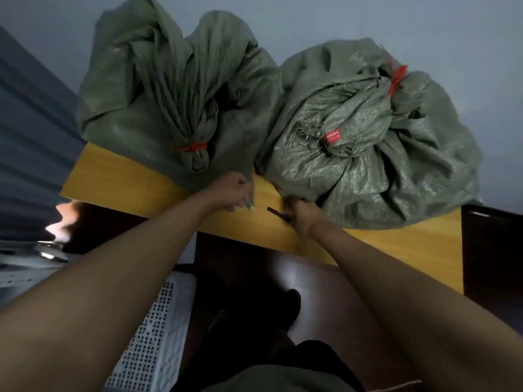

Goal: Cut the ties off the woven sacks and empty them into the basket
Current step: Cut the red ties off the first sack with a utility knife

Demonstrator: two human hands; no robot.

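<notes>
Your left hand [236,192] pinches the left sack's [158,89] corner at the counter's [113,176] front edge. Your right hand [302,213] grips a dark tool [278,214] beside the right sack [368,142]. The basket [158,335] sits on the floor below.

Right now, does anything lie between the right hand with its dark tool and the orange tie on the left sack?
Nothing visible does. The right hand grips a dark tool on the yellow tabletop; the orange tie on the left sack faces it uncovered. The left hand, holding that sack's edge, sits beside the path.
</notes>
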